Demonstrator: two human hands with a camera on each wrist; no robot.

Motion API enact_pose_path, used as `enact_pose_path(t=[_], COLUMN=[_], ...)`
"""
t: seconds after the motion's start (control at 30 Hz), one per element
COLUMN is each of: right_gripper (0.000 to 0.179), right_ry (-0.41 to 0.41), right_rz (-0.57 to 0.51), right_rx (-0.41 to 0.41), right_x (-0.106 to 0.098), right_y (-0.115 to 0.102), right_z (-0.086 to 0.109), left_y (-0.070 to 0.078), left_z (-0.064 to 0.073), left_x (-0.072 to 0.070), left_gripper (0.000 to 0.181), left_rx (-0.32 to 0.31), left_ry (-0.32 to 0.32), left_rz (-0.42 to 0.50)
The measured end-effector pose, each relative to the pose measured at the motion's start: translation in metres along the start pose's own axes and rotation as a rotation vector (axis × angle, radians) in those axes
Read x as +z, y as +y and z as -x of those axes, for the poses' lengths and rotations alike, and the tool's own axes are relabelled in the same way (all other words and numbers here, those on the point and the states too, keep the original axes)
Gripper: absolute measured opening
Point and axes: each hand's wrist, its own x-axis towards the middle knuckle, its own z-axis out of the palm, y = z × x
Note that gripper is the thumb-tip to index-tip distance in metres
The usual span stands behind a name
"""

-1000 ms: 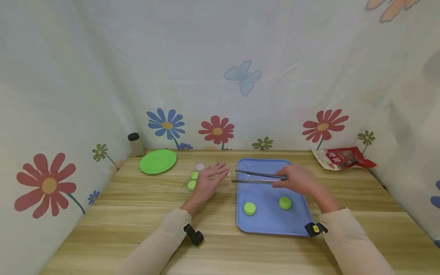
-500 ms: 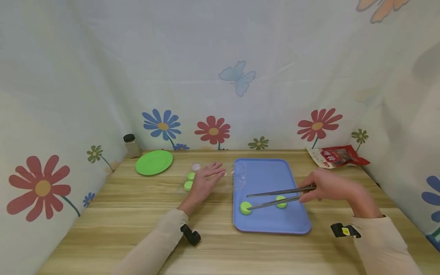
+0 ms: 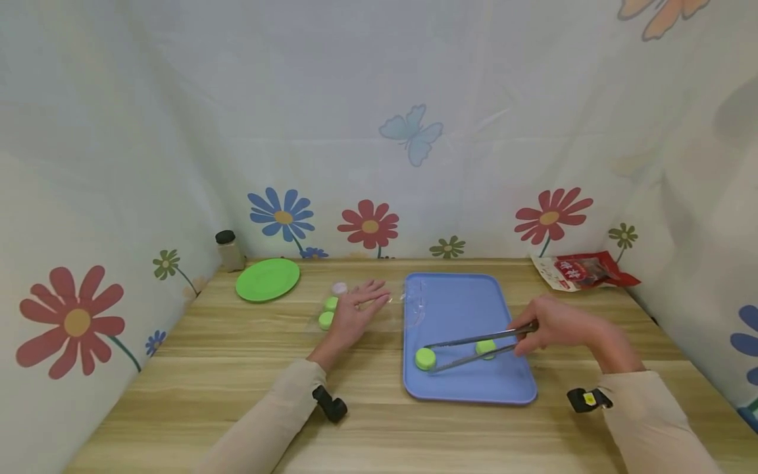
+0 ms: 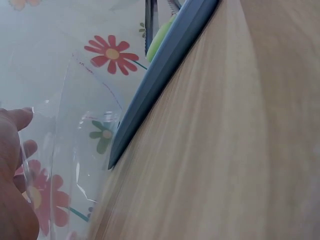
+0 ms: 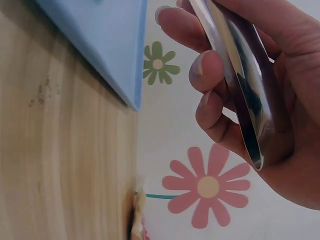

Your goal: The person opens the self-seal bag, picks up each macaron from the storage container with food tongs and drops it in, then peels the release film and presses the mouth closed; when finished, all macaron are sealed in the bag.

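My right hand [image 3: 559, 324] grips metal tongs [image 3: 480, 338]; their handle end [image 5: 250, 90] shows within the curled fingers in the right wrist view. The spread tips of the tongs lie at either side of a light-green round piece [image 3: 425, 359] at the left of the blue tray [image 3: 468, 392]. A second green piece [image 3: 485, 347] sits partly behind the tongs' arms. My left hand [image 3: 351, 319] rests with extended fingers over clear plastic packaging [image 4: 65, 135]. More green pieces [image 3: 326, 320] lie under the plastic beside that hand, which partly hides them. The plastic reaches over the tray's left edge.
A green plate [image 3: 268, 280] and a black-lidded jar [image 3: 229, 251] stand at the back left. At the back right lies a red and white food packet [image 3: 583, 270]. A small pale round thing [image 3: 339, 288] is behind the left hand. A flowered curtain [image 3: 331, 131] borders the wooden table.
My right hand has brought the tongs from the tray's back left toward the front, and their tips now flank the left green piece. The left hand has stayed nearly still.
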Motion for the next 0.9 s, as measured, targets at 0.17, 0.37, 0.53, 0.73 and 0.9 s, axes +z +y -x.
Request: enact_pose_path(t=[0.17,0.37,0.53,0.73,0.9], right_gripper=[0.039,0.038,0.037,0.044,0.046], right_ry=[0.007,0.012,0.048,0.127,0.203], right_rz=[-0.025,-0.036,-0.019,0.002,0.041], right_rx=[-0.016,-0.016,-0.001,0.088,0.051], right_x=[0.004,0.004,0.001,-0.005,-0.01], right_y=[0.008,0.007,0.003,-0.006,-0.006], right_z=[-0.002,-0.003,-0.001,-0.006,-0.011], left_y=[0.001,0.001,0.001,-0.001,0.0], left_z=[0.001,0.001,0.001,0.002,0.0], left_x=[0.0,-0.001,-0.001,-0.002,0.0], left_gripper=[0.031,0.031,0.03,0.029,0.028], left_rx=[-0.013,-0.012,-0.011,-0.005,0.023], left_ry=[-0.003,0.0,0.002,0.003,0.005], left_rz=[0.004,0.003,0.002,0.016,0.019])
